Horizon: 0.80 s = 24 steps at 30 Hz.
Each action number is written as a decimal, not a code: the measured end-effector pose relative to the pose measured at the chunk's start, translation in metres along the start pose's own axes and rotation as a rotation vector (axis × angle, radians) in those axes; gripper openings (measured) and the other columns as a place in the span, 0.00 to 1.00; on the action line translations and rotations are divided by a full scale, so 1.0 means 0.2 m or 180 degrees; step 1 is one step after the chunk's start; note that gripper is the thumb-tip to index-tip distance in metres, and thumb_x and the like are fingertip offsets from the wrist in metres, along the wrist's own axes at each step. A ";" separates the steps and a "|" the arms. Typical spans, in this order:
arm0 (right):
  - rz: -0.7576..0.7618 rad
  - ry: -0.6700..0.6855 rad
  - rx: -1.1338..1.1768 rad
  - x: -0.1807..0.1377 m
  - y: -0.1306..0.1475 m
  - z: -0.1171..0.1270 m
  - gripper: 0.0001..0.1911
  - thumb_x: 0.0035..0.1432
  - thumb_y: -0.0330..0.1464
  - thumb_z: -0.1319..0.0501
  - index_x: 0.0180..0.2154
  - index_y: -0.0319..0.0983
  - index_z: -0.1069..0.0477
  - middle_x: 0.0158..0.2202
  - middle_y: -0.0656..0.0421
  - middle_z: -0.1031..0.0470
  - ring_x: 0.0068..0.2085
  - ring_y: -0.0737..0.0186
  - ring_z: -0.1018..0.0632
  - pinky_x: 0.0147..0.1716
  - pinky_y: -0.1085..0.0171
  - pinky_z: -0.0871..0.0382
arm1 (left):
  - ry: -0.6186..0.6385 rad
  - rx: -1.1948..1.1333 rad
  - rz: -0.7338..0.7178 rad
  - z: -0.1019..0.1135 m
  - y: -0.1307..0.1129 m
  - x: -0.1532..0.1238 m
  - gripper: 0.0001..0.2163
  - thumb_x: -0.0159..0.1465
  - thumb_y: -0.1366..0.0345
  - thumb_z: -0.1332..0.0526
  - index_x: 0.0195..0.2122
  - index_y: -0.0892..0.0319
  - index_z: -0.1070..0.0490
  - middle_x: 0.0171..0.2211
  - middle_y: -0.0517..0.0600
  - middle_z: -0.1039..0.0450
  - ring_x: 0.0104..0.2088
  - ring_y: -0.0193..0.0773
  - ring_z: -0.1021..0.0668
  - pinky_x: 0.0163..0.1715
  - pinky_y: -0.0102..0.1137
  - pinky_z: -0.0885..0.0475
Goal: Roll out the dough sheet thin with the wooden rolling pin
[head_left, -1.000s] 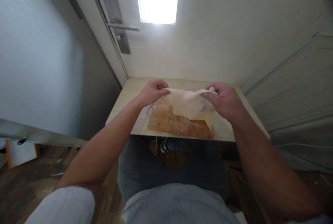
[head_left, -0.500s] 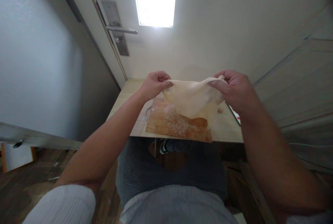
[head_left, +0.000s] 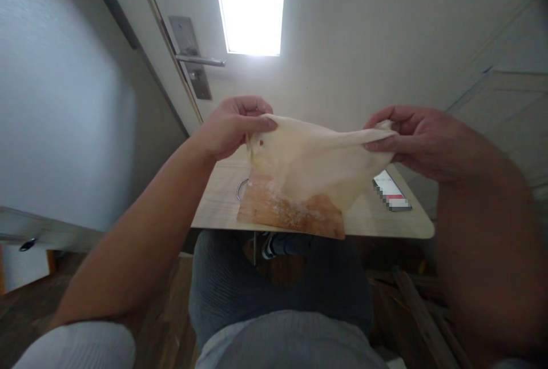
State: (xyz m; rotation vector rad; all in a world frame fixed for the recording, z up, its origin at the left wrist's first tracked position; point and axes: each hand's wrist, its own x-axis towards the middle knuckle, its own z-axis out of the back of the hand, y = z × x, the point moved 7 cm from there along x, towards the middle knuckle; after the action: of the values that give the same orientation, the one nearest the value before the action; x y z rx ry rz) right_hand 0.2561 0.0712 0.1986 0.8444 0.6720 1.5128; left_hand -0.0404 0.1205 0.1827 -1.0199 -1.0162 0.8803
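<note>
Between my two hands hangs a thin, pale sheet of dough (head_left: 314,155), stretched wide and sagging in the middle. My left hand (head_left: 240,123) pinches its upper left corner between thumb and fingers, and a small hole shows close to that thumb. At the opposite corner, my right hand (head_left: 417,137) is closed on a bunched edge of the sheet. Below the dough lies a wooden cutting board (head_left: 286,215) dusted with white flour, its metal handle loop at the left. The dough's lower edge covers the back of the board; whether it touches the wood I cannot tell.
A phone (head_left: 391,191) lies on the light wooden table (head_left: 381,223), to the right of the board. Behind the table stands a pale door with a metal handle (head_left: 200,60) and a bright window pane (head_left: 252,3). My legs are under the table's front edge.
My hands have moved apart and nearer to me, pulling the dough wider. A hole now shows in its left part, and the phone has come fully into sight.
</note>
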 end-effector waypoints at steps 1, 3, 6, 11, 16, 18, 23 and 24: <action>-0.0038 0.0155 0.0143 -0.01 -0.01 0.00 0.13 0.52 0.41 0.28 0.37 0.42 0.23 0.29 0.58 0.24 0.30 0.63 0.24 0.26 0.62 0.35 | 0.0108 -0.0056 0.0109 0.01 -0.02 -0.02 0.06 0.57 0.69 0.32 0.31 0.62 0.29 0.25 0.45 0.31 0.25 0.30 0.24 0.27 0.26 0.31; -0.0119 0.0482 0.0510 -0.03 -0.03 -0.03 0.15 0.47 0.40 0.27 0.37 0.43 0.24 0.27 0.60 0.25 0.28 0.63 0.25 0.25 0.63 0.35 | 0.0278 -0.0187 0.0305 0.03 -0.03 -0.05 0.06 0.58 0.68 0.32 0.32 0.62 0.29 0.25 0.45 0.31 0.23 0.28 0.26 0.26 0.27 0.30; -0.0351 0.0817 0.1114 0.00 -0.15 -0.15 0.21 0.39 0.37 0.25 0.37 0.44 0.27 0.26 0.62 0.25 0.24 0.64 0.27 0.22 0.64 0.35 | 0.0390 -0.0317 0.0638 0.04 0.11 -0.04 0.08 0.57 0.66 0.29 0.32 0.61 0.27 0.26 0.47 0.28 0.22 0.30 0.27 0.25 0.30 0.29; -0.1135 0.0852 0.1120 0.10 -0.59 -0.55 0.19 0.38 0.34 0.28 0.34 0.41 0.30 0.25 0.62 0.28 0.24 0.65 0.29 0.22 0.66 0.39 | 0.0299 0.0195 0.1693 -0.05 0.74 -0.01 0.10 0.51 0.64 0.27 0.25 0.59 0.28 0.21 0.48 0.28 0.17 0.33 0.27 0.19 0.31 0.35; -0.0823 -0.0077 0.0533 0.17 -0.80 -0.66 0.14 0.39 0.31 0.33 0.32 0.38 0.29 0.25 0.64 0.30 0.27 0.66 0.32 0.28 0.66 0.39 | -0.0263 0.0589 0.1605 -0.10 1.03 0.01 0.10 0.53 0.66 0.29 0.24 0.57 0.31 0.16 0.43 0.33 0.15 0.31 0.30 0.19 0.28 0.37; -0.0755 -0.0163 0.0638 0.19 -0.80 -0.65 0.15 0.39 0.32 0.33 0.34 0.38 0.28 0.26 0.63 0.30 0.28 0.66 0.31 0.29 0.65 0.38 | -0.0347 0.0498 0.1435 -0.10 1.01 0.04 0.09 0.54 0.65 0.30 0.26 0.57 0.31 0.17 0.42 0.33 0.15 0.30 0.31 0.19 0.28 0.36; -0.0707 -0.0328 0.0649 0.28 -0.78 -0.58 0.17 0.40 0.33 0.33 0.37 0.38 0.26 0.28 0.63 0.30 0.28 0.66 0.31 0.29 0.65 0.38 | -0.0479 0.0451 0.1170 -0.05 0.95 0.12 0.08 0.56 0.64 0.32 0.28 0.58 0.31 0.20 0.44 0.31 0.16 0.30 0.29 0.20 0.27 0.34; -0.0719 -0.0327 0.0461 0.29 -0.78 -0.59 0.16 0.41 0.32 0.33 0.36 0.38 0.26 0.28 0.63 0.29 0.28 0.66 0.31 0.29 0.65 0.38 | -0.0499 0.0579 0.1210 -0.05 0.97 0.13 0.07 0.57 0.64 0.32 0.28 0.58 0.31 0.20 0.44 0.31 0.17 0.30 0.29 0.20 0.27 0.33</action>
State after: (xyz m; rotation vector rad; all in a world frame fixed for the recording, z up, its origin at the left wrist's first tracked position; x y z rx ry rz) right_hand 0.2479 0.1539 0.0121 0.9168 0.7803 1.2213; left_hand -0.0450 0.1975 0.0024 -1.0161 -0.8647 1.3576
